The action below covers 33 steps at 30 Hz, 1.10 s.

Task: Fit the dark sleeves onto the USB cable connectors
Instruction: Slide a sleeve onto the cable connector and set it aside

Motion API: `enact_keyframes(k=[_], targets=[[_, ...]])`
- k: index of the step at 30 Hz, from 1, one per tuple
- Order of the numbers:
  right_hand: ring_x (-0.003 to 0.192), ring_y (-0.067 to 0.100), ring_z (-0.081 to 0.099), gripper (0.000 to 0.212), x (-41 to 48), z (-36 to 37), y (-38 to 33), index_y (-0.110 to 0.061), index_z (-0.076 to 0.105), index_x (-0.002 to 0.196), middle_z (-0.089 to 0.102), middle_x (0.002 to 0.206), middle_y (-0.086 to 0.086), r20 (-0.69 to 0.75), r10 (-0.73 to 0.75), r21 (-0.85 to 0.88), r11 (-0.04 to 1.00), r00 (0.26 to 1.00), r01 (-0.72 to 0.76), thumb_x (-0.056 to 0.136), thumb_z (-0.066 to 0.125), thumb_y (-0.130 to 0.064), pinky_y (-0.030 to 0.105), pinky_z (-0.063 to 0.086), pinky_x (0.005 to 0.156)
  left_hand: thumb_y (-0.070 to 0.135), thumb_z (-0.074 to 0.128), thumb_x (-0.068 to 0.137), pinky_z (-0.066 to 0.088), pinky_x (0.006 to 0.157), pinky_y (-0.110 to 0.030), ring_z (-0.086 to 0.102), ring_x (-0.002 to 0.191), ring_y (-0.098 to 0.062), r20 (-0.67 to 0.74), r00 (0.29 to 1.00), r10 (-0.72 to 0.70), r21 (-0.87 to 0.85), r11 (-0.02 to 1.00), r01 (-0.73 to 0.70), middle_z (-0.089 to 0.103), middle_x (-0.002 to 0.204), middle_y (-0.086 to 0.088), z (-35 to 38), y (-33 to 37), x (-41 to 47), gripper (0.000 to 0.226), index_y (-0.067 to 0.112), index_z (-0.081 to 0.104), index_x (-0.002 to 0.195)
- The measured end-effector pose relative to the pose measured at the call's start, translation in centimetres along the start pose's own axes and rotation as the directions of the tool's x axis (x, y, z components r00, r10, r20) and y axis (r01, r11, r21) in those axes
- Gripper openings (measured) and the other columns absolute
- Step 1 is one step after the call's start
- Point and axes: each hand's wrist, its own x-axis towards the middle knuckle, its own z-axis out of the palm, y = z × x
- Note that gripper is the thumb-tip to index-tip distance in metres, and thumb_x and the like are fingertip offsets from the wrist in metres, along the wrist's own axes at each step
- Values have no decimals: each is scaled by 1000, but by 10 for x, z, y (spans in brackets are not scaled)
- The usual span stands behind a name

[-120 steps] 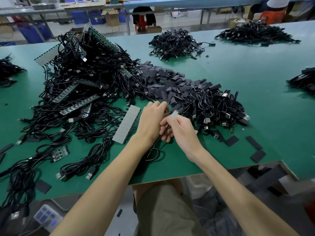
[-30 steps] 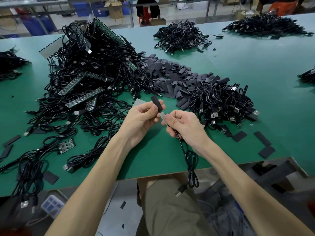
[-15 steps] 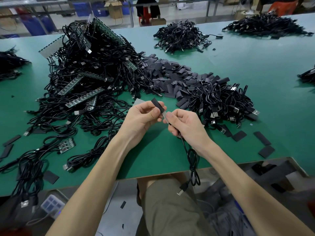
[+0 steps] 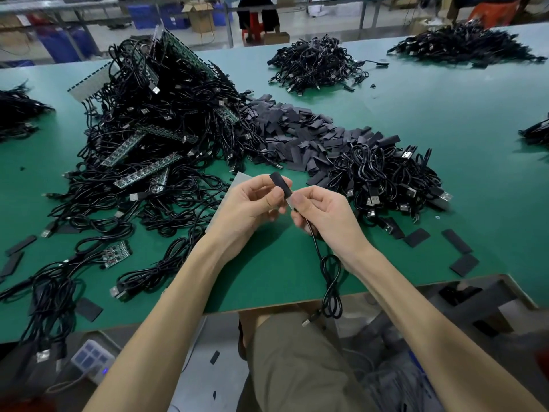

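Head view. Pinched in L grip (image 4: 252, 203), thumb & forefinger: dark sleeve (image 4: 280, 185), tilted, above table (image 4: 445, 114) nr front edge. Pinched in R grip (image 4: 323, 215): USB cable (image 4: 329, 278) just behind connector (image 4: 289, 201), tip at sleeve's lower end; remainder looped, hanging past table edge. Behind: sleeve pile (image 4: 297, 126), cable heap (image 4: 386, 176) to its R.

A wide green worktable (image 4: 445, 120) — beyond it, blue crates (image 4: 142, 14) and a cardboard box (image 4: 202, 17) on pale floor (image 4: 297, 23).
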Motion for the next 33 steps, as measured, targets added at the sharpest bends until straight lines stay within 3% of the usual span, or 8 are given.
enact_keyframes(k=[6, 12, 18, 22, 27, 33], targets=[[62, 9, 57, 13, 3, -3, 6, -6, 69, 102, 75, 79, 2, -18, 12, -67, 998, 1000, -14, 98, 69, -19, 19, 46, 60, 23, 69, 91, 43, 77, -32, 61, 74, -12, -115, 993, 18, -5, 1000, -19, 70, 101, 1, -4, 0, 1, 23, 13, 71, 112], [60, 9, 57, 9, 3, -3, 7, -7, 72, 95, 74, 74, 2, -38, 7, -72, 997, 999, -10, 97, 69, -15, 17, 46, 59, 25, 67, 98, 45, 71, -31, 59, 73, -18, -101, 994, 46, 37, 998, -43, 63, 96, -4, -3, 4, 1, 32, 17, 65, 130], [56, 7, 57, 11, 2, -2, 6, -11, 73, 88, 74, 71, 1, -68, -9, -100, 995, 998, 2, 98, 68, -13, 16, 45, 54, 24, 57, 105, 47, 61, -28, 65, 74, -22, -159, 982, 104, 271, 961, -58, 71, 97, -7, 2, 0, 1, 24, 14, 69, 124], [57, 8, 59, 13, 1, -1, 7, -13, 71, 86, 74, 71, 1, -84, -17, -129, 992, 996, 6, 99, 67, -13, 18, 46, 54, 15, 56, 105, 47, 54, -25, 60, 65, -19, -160, 976, 146, 336, 938, -85, 71, 89, -4, 7, 0, -1, 23, 5, 68, 122], [59, 9, 61, 12, 2, -2, 9, -11, 71, 88, 75, 72, 2, -100, -22, -130, 992, 995, 8, 99, 66, -11, 19, 48, 54, 11, 56, 104, 49, 57, -29, 59, 64, -22, -148, 971, 187, 392, 913, -116, 69, 91, -13, 11, 2, -2, 25, 1, 66, 125], [61, 11, 64, 12, 2, -2, 11, -4, 70, 91, 76, 75, 5, -135, -24, -111, 994, 991, 9, 100, 65, -11, 21, 50, 56, 6, 59, 102, 55, 58, -34, 63, 65, -23, -181, 959, 220, 393, 910, -135, 71, 88, -10, 14, -3, -4, 23, -4, 66, 122]])
